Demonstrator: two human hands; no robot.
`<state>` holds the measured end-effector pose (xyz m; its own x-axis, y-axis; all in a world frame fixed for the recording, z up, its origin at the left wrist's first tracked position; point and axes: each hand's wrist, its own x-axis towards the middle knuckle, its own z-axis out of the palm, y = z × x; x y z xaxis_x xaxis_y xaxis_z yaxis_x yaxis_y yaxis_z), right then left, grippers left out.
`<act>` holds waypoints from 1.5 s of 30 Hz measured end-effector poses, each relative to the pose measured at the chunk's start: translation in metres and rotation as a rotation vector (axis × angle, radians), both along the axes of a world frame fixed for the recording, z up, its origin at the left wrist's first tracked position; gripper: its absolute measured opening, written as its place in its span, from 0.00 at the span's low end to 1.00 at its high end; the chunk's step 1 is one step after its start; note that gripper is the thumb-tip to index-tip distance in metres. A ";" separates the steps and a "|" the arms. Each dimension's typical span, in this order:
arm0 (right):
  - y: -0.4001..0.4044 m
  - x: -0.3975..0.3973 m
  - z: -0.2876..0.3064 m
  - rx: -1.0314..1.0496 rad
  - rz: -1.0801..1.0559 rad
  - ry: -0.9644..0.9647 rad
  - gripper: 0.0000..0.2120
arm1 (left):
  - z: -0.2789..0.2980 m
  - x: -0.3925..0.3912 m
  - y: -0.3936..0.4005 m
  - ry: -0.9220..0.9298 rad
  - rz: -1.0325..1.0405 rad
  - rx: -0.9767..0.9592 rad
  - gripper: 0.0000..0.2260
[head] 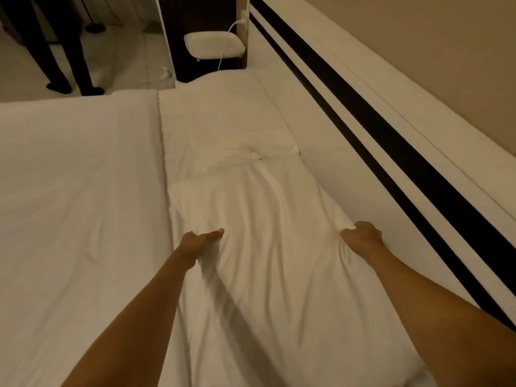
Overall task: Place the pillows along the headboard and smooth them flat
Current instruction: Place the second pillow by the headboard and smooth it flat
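The near pillow (265, 247) is lying on the bed (69, 191) beside the headboard (391, 129), end to end with a far pillow (223, 113). Its left edge is being pinched by the left hand (199, 243); its right edge is being bunched in the clenched right hand (363, 237). It is judged light, soft and easily creased, so the edges are being favoured.

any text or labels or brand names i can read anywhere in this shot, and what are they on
None: no readable text shows anywhere.
The near pillow, the far pillow and the headboard are plain.
A tiny reddish mark at the seam between the pillows may be a tag, too small to read.
The white device by the bed shows no lettering.
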<state>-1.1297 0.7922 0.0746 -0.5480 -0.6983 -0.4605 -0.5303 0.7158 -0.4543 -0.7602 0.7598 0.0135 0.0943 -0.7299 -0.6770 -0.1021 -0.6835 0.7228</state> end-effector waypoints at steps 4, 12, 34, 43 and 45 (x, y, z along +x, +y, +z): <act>0.001 -0.006 -0.019 0.043 -0.018 0.026 0.24 | -0.013 -0.009 -0.018 -0.043 -0.051 -0.007 0.37; 0.000 -0.023 -0.071 0.019 -0.055 0.125 0.18 | -0.075 -0.027 -0.039 -0.110 -0.159 0.074 0.38; -0.005 0.068 -0.125 -0.337 -0.118 0.536 0.24 | -0.072 -0.081 -0.087 -0.812 -0.855 -0.647 0.32; 0.005 0.068 -0.197 -0.179 -0.127 0.582 0.30 | -0.111 -0.240 -0.112 -0.778 -1.272 -0.921 0.27; 0.002 0.066 -0.207 -0.201 -0.144 0.583 0.30 | -0.126 -0.255 -0.118 -0.805 -1.285 -0.929 0.27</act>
